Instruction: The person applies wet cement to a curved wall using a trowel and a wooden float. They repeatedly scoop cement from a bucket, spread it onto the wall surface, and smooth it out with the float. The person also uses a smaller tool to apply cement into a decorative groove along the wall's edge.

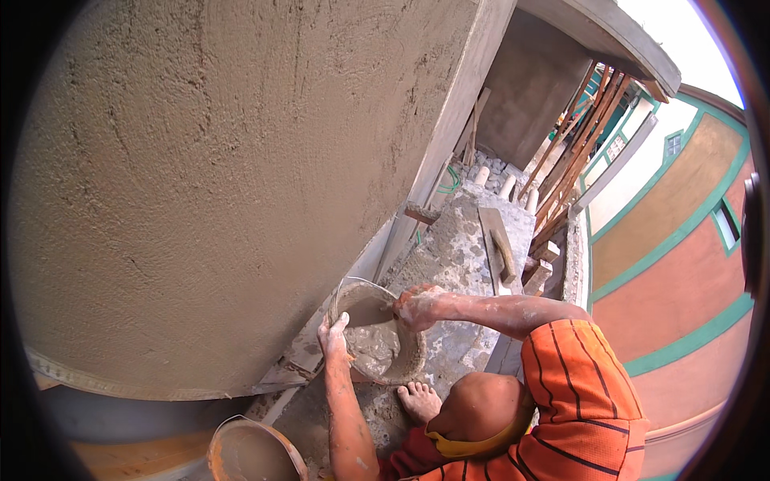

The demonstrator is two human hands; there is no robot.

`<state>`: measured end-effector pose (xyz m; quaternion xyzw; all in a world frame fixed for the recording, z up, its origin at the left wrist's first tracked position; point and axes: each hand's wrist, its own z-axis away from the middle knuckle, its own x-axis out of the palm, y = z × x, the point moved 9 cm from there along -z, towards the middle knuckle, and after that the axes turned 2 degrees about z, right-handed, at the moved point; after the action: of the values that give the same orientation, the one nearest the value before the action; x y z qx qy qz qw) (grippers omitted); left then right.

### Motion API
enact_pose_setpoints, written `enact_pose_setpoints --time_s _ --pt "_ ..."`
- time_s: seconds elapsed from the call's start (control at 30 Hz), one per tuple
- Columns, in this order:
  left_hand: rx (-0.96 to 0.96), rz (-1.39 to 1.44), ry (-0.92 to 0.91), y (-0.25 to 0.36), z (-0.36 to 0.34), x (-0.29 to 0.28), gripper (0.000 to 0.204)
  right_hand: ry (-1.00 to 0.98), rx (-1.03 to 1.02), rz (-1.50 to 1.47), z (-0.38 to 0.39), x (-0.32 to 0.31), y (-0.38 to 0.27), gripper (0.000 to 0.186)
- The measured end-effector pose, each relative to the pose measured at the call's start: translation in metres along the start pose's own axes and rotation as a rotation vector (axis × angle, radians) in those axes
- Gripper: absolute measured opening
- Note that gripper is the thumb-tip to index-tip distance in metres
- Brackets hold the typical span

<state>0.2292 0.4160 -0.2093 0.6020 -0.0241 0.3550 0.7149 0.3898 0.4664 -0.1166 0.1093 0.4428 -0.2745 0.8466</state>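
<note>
A bucket (421,353) of wet grey mortar (373,346) stands tilted between my hands, its wire handle raised along the far rim. My left hand (334,340) grips the bucket's left rim, thumb on the inner side. At the right rim, my right hand (417,307) is closed in a fist; whatever is in it is hidden by the fingers. Both hands and forearms are smeared with mortar. A plastering float (504,255) with a curved handle lies on the platform beyond the bucket.
A freshly plastered wall (241,176) rises on the left. Below it stands a second bucket (253,455). My bare foot (419,401) rests on the mortar-stained platform (457,345). Wooden poles (581,152) lean at the far right, near the platform's edge.
</note>
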Motion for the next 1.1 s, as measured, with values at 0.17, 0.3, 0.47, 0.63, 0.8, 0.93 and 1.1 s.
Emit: enact_pose_setpoints --time_s 0.17,0.3,0.47,0.63,0.8,0.93,1.1 --pt "-0.016 0.058 -0.010 -0.007 -0.004 -0.010 0.039 -0.092 0.120 0.013 -0.051 0.100 0.006 0.027" --pt "0.021 -0.002 0.009 -0.001 -0.004 -0.022 0.039 0.047 -0.098 -0.049 -0.006 0.069 -0.062 0.017" --pt "-0.139 0.097 0.005 -0.002 0.014 0.016 0.031 -0.069 -0.037 0.047 0.042 0.019 -0.025 0.025" --pt "-0.054 0.030 0.001 0.002 0.017 0.019 0.031 -0.255 0.309 0.181 0.022 0.023 0.028 0.034" --pt "-0.040 -0.006 0.070 -0.007 0.018 0.018 0.032 -0.350 0.055 -0.169 0.011 0.083 -0.033 0.036" --pt "-0.024 0.066 0.050 0.008 0.010 0.006 0.033 -0.358 0.142 -0.351 0.026 0.017 -0.044 0.034" --pt "-0.092 0.049 0.004 -0.016 0.009 0.014 0.034 -0.079 0.219 0.078 0.014 0.008 0.024 0.035"
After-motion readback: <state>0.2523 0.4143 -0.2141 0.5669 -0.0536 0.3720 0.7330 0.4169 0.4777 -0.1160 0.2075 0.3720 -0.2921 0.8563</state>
